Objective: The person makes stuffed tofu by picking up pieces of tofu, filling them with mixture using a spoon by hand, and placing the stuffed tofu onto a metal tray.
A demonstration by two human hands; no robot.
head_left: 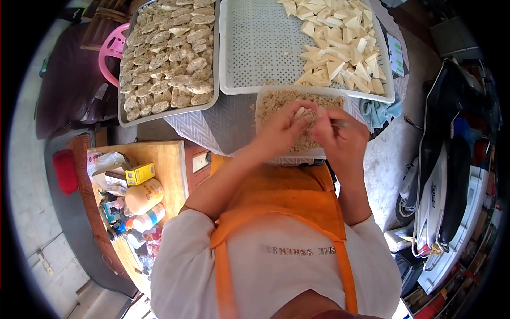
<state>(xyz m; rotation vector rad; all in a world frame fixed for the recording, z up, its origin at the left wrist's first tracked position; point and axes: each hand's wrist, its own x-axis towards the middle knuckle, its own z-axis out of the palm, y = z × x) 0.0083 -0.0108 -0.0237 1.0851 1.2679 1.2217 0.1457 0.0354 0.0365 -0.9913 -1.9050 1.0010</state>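
Observation:
Both hands meet above a white tub [259, 109] of crumbly brown filling [276, 100]. My left hand [284, 127] pinches a small pale piece [301, 112], its fingers closed round it. My right hand [340, 130] is closed beside it, with a thin utensil [339, 123] held between the fingers; its tip is hidden. Behind the tub, a perforated white tray [260, 53] carries pale triangular pieces [340, 48] on its right side. To the left, another tray [217, 64] is covered with rows of filled, coated pieces [164, 58].
A patterned cloth [199, 125] covers the table under the trays. A blue cloth [380, 110] lies at its right edge. On the left stand a pink chair [110, 53] and a wooden table [172, 165] with bottles and boxes. A scooter [438, 186] is at the right.

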